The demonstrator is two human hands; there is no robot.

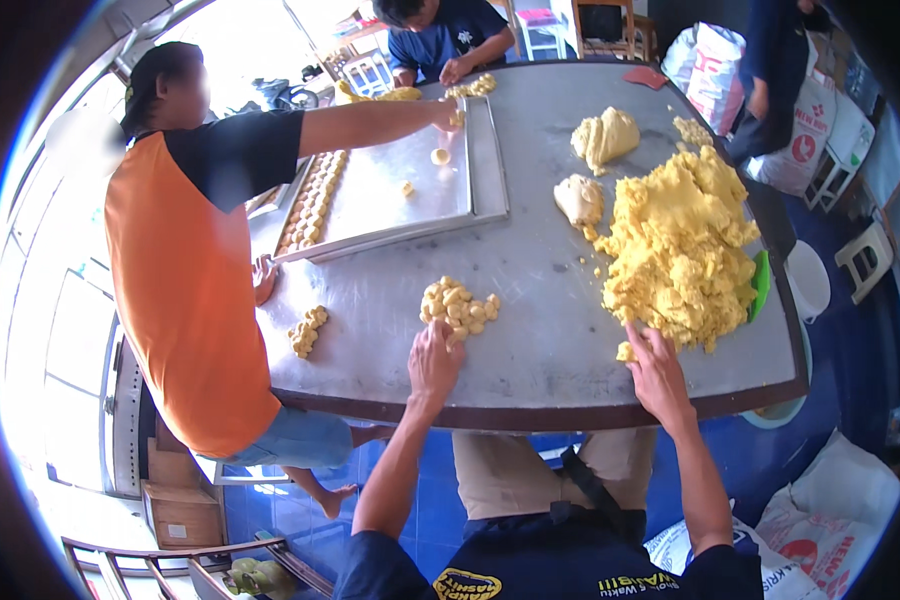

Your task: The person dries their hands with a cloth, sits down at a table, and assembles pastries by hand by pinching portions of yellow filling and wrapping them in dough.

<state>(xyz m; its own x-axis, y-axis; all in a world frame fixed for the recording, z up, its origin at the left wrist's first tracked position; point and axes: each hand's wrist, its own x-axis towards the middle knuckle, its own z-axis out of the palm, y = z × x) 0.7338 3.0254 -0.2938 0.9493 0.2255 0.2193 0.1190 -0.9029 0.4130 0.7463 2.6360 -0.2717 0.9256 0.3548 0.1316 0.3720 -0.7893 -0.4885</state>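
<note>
My left hand (434, 362) is at the near side of a small heap of pale dough balls (457, 305), its fingers curled together and touching the nearest ones. What lies inside those fingers is hidden. At the near left edge of a big crumbly yellow mound (675, 250), my right hand (660, 372) pinches a small yellow lump (625, 352) between thumb and fingers. Beyond the mound's left side sit a pale dough lump (578, 200) and a larger smooth dough piece (607, 138). A green scraper-like piece (760, 285) sticks out at the mound's right.
A person in orange (185, 270) reaches over a metal tray (400, 215) with rows of small balls. Another person (445, 40) works at the far edge; a third stands far right. A small dough cluster (308, 331) lies left on the metal table (540, 350). Sacks (830, 510) stand behind right.
</note>
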